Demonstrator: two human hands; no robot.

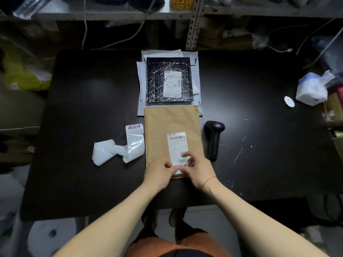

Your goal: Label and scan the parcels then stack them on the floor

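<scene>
On a black matte tabletop [83,108], flat and close to the near edge: a tan kraft-paper envelope parcel [167,127], long side running away from the body. Stuck on its near half, a white rectangular shipping label [177,143] with barcodes. At that label's near end, a small white sticker with black printed characters [181,168], partly covered by fingers. Left hand [159,173] at the sticker's left edge, thumb and forefinger curled and pinching it. Right hand [197,169] at the sticker's right edge, thumb pinching it too, fingers curled, forefinger tip touching the shipping label just above. Thin red thread [208,180] round the right wrist. Just beyond the envelope, touching its far edge: a black bubble-wrap mailer [159,80] with its own white printed address label [172,83], lying on top of a loose pile of pale grey plastic mailers [142,89]. Just right of the envelope, apart from it: a black handheld barcode scanner [213,140], lying with head away from the body and handle toward it. Just left of the envelope: a curled white strip of glossy label backing [130,145], one printed sticker at its far end. Well to the right, near the table's edge: a small white round disc [289,101] beside a crumpled white and blue plastic pack [311,89]. Behind the table, a grey perforated metal shelf upright [194,23].
</scene>
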